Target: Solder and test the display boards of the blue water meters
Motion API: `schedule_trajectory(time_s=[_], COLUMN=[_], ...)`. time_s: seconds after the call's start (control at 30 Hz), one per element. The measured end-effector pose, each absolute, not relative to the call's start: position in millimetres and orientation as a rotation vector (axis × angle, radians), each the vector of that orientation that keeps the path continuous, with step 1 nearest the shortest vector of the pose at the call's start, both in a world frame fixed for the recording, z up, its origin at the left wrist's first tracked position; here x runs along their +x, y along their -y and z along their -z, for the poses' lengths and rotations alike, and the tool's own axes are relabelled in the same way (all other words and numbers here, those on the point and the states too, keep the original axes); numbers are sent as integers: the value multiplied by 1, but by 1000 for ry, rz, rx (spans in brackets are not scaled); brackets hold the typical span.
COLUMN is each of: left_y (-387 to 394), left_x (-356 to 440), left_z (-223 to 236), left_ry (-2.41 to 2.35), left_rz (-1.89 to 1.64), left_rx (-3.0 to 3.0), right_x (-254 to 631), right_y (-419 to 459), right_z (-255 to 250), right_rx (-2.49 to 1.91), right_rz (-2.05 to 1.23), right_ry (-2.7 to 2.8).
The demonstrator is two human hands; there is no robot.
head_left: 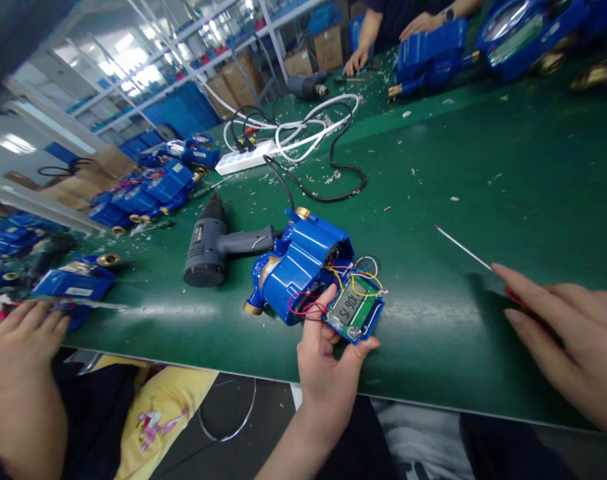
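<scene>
My left hand (328, 367) is closed on the edge of a green circuit board (368, 303) with a digit display, set in a blue frame. Red, yellow, white and black wires run from the board into the blue water meter (303, 260), which lies on its side just behind. In my right hand (568, 333) is a screwdriver (466, 250) with a thin metal shaft and a red handle, mostly covered by my fingers. Its tip points left and away, over the green tabletop (423, 360), apart from the board.
A grey heat gun (208, 247) lies left of the meter. Behind it are a white power strip (246, 158) and looped cables. More blue meters (153, 187) stand at left and back right. A co-worker's hand (26, 333) is at left, another person's hands (358, 60) at the back.
</scene>
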State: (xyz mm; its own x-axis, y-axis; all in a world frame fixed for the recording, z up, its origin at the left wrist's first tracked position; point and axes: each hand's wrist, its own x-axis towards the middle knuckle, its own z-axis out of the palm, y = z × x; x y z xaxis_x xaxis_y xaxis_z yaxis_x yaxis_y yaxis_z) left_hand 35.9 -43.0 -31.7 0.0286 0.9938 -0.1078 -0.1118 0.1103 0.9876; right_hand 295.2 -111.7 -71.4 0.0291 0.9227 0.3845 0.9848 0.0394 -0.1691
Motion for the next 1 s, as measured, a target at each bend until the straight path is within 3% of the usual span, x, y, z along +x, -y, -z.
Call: schedule_trajectory(time_s=[0.13, 0.33, 0.6, 1.0], left_y=[41, 44, 46, 46], left_x=[33, 28, 23, 25], left_z=[31, 38, 51, 43], left_ry=[-1141, -1022, -1001, -1038], left_rz=[-1137, -1133, -1159, -1098], left_rx=[1032, 1057, 1121, 1114], right_x=[284, 204, 174, 173], right_y=[85, 51, 15, 12], right_z=[34, -23, -27, -17], right_rx=[-1847, -1068, -848, -683], right_rz=[561, 73, 52, 140], right_ry=[2062, 2251, 2508, 2459])
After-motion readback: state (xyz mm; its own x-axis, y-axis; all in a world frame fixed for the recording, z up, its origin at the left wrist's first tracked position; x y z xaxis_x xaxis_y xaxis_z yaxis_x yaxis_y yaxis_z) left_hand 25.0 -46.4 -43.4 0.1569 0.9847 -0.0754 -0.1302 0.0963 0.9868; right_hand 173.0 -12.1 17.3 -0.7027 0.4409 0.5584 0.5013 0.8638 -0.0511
